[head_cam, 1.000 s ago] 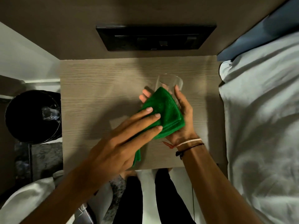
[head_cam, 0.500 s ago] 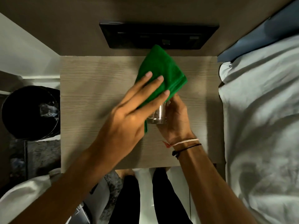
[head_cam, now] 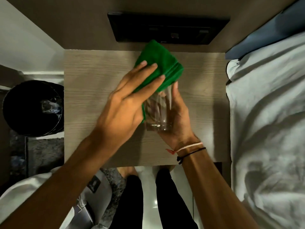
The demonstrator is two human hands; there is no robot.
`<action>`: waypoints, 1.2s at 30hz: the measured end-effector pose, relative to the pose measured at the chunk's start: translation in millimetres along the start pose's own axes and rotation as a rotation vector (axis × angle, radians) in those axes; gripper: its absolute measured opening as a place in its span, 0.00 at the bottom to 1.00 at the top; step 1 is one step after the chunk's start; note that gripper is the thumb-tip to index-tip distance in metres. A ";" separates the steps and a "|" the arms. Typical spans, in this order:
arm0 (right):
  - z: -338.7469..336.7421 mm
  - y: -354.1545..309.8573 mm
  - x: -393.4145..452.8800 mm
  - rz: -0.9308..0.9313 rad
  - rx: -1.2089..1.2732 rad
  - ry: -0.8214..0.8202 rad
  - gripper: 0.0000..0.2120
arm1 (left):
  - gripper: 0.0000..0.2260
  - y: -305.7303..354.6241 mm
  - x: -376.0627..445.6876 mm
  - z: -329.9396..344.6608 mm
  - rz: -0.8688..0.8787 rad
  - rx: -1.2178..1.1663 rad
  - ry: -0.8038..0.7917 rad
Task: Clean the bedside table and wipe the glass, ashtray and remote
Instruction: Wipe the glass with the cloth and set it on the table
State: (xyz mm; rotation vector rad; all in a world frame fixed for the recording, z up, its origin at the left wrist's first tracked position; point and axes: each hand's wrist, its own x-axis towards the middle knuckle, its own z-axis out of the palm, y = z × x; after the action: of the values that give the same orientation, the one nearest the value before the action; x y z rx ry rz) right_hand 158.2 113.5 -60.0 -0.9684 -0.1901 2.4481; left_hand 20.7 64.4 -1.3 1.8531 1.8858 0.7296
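Observation:
A clear drinking glass (head_cam: pixel 159 111) lies on its side in my right hand (head_cam: pixel 177 119), held above the pale wooden bedside table (head_cam: pixel 92 83), its thick base toward me. My left hand (head_cam: pixel 130 100) presses a folded green cloth (head_cam: pixel 160 63) over the glass's far end, fingers spread flat on the cloth. The rim of the glass is hidden under the cloth. No ashtray or remote is in view.
A black bin (head_cam: pixel 33 106) with a clear liner stands left of the table. A bed with pale sheets (head_cam: pixel 267 123) runs along the right side. A black panel (head_cam: pixel 168 27) is set in the wall behind the table. My legs (head_cam: pixel 153 200) stand at the table's front edge.
The glass went from upright under the cloth to lying sideways in my right hand. My left hand moved the cloth up over its far end, and it has stayed there.

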 end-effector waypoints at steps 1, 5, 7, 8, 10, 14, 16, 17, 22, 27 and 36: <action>2.8 -0.4 0.7 -0.015 0.027 0.039 0.26 | 0.23 2.5 3.1 4.9 0.004 -0.007 -0.015; -7.7 -11.2 -0.3 -0.085 0.054 0.123 0.23 | 0.20 16.0 -9.7 17.9 0.079 -0.029 -0.065; -13.3 -17.5 -2.8 -0.082 0.015 0.113 0.25 | 0.21 17.4 -24.6 16.5 0.120 -0.042 -0.112; -15.1 -19.9 -4.5 -0.079 0.018 0.104 0.25 | 0.22 16.5 -32.4 14.0 0.148 -0.046 -0.141; -14.3 -23.9 -6.6 -0.073 0.031 0.076 0.24 | 0.20 13.4 -44.0 4.7 0.203 -0.044 -0.169; -13.8 -13.6 -7.0 -0.086 0.067 -0.037 0.36 | 0.18 5.5 -26.4 -12.0 0.163 -0.015 0.001; -9.6 -2.1 -5.0 -0.092 0.087 -0.039 0.36 | 0.18 4.9 -4.5 -10.5 0.126 0.035 0.062; -5.1 2.4 -3.6 -0.088 0.099 -0.037 0.35 | 0.18 6.4 5.4 -6.9 0.108 0.051 0.054; 6.1 9.1 1.3 -0.130 0.182 0.023 0.22 | 0.17 20.9 11.0 15.1 0.049 0.008 -0.056; -10.8 -3.5 1.6 -0.096 0.313 0.023 0.31 | 0.19 26.3 -29.2 8.5 0.151 -0.036 -0.202; -1.3 -9.5 5.0 -0.127 0.169 -0.090 0.25 | 0.20 14.4 12.4 -3.5 0.053 0.006 0.030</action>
State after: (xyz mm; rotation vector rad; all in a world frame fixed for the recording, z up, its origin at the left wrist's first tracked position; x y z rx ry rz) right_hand 159.7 124.1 -61.2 -0.7517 -0.0711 2.3491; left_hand 29.3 76.2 11.2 1.9127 1.8649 0.7745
